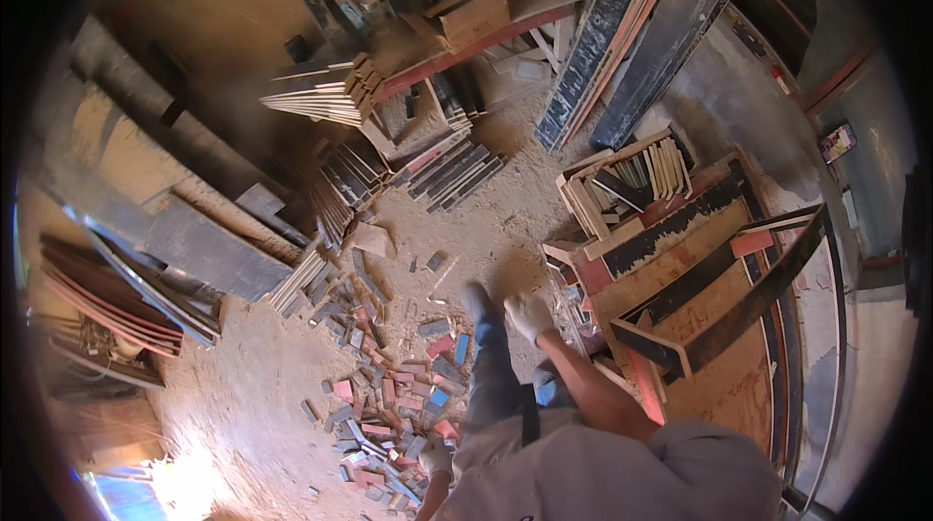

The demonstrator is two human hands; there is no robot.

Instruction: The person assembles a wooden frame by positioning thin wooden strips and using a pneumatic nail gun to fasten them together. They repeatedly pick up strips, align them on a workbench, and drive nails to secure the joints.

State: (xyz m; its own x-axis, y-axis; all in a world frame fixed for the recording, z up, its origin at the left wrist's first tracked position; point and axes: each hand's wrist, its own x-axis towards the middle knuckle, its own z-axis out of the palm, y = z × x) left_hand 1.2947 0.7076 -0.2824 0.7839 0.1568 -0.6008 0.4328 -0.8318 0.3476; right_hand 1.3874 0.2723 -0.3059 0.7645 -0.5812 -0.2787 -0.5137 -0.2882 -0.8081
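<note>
A: In the head view, what's closest?
B: The wearer's grey shirt [603, 477]. Beyond it, the gloved left hand [436, 456] is down at the edge of the scattered wooden blocks [389, 393] on the floor [262, 365].
A: Gripping one?
B: I can't tell. The right hand [528, 317] looks loosely curled near the blue trouser leg [489, 365]; its grip is unclear too.
A: Which step?
B: Handling loose blocks, I'd judge; a clean pick calls for singling one out from its neighbours.
</note>
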